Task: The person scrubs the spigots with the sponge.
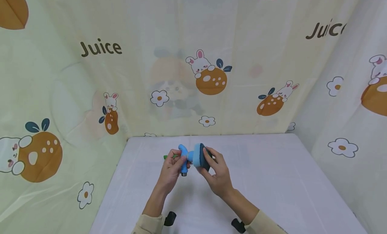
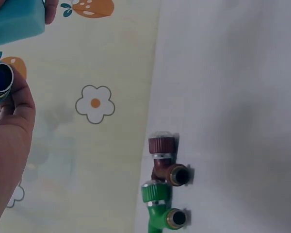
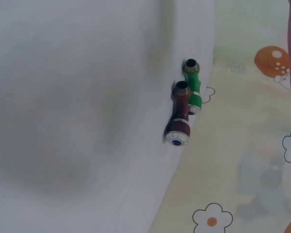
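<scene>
My left hand grips a blue plastic tap by its body, with the tap's dark metal threaded end pointing down. My right hand holds a sponge, light blue on one side and dark on the other, between fingers and thumb. The sponge's light side is right at the tap's ribbed knob. Both things are held up above the table. In the left wrist view the tap's round open end faces the camera, and part of the light blue sponge shows above it.
A maroon tap and a green tap lie side by side near the far edge of the white table. Most of the green one is hidden behind my left hand in the head view. A printed curtain stands behind the table.
</scene>
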### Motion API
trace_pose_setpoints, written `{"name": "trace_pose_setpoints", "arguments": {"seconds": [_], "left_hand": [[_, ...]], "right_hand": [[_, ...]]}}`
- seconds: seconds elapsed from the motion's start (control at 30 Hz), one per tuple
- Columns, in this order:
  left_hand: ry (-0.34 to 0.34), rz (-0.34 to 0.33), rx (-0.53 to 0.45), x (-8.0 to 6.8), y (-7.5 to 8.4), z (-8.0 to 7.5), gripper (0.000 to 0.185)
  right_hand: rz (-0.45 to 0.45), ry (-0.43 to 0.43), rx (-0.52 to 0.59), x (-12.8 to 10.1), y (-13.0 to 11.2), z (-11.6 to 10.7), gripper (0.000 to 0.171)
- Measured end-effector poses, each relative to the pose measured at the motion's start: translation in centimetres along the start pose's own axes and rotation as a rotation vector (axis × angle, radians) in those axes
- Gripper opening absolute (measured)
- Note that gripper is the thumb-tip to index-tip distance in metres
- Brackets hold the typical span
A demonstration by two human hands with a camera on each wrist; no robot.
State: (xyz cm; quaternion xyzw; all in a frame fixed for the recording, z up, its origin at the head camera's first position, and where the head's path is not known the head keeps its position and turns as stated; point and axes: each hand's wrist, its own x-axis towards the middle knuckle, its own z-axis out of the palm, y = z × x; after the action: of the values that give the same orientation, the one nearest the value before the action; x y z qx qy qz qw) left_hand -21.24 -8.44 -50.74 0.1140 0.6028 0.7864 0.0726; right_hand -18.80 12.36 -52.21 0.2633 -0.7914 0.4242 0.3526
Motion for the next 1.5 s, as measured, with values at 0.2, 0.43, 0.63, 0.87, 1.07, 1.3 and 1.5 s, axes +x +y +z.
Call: {"name": "trace_pose_setpoints", "arguments": {"seconds": [0.2,0.43,0.63,0.87,1.07,1.3,1.5], "left_hand": [[0.023,0.116,0.099,0.0,0.3,-0.1,0.023],[0.030,0.192,0.193,-0.3,0.7,0.4,0.027],[0.074,0.270,0.334,-0.4,0.2,1.0,0.020],[0.054,0.455,0.569,-0.4,0.3,1.4,0.017],[0.020,0.546,0.653,-0.4,0.3,1.5,0.017],[0.071,0.382,0.532,-0.4,-0.1,1.6,0.020],[0.065,0.212,0.391,-0.3,0.2,1.5,0.025]], "right_hand": [[0.120,0.001,0.090,0.4,-0.5,0.3,0.068],[0.280,-0.006,0.166,0.5,-0.8,0.4,0.058],[0.462,-0.011,0.214,0.5,-1.0,0.2,0.044],[0.686,-0.046,0.316,1.0,-0.9,-0.2,0.035],[0.765,-0.073,0.281,1.5,-0.8,-0.6,0.049],[0.685,-0.061,0.270,1.5,-1.0,-0.7,0.044],[0.487,-0.035,0.171,0.8,-1.2,-0.4,0.035]]}}
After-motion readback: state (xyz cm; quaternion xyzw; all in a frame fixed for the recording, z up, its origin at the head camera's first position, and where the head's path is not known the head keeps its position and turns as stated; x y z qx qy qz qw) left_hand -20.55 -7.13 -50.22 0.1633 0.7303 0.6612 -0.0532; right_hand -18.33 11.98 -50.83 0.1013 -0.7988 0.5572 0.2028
